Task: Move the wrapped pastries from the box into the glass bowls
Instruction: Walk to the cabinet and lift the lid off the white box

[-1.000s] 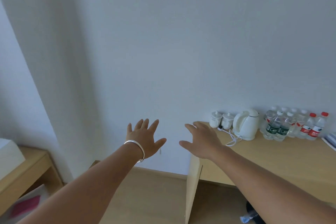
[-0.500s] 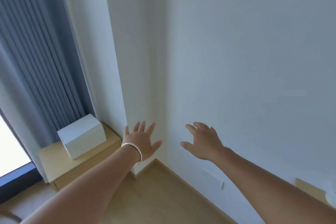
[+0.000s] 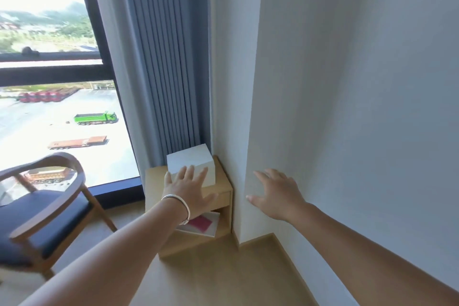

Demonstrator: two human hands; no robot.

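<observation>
Reaching forward, left hand (image 3: 190,192) and right hand (image 3: 277,197) — fingers spread, empty — before white box (image 3: 191,164)

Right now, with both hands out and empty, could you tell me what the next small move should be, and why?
Probably step closer and bring both hands onto the white box on the wooden side cabinet. The left hand and right hand are open and hold nothing, the box looks closed, and no glass bowls are in view.
</observation>
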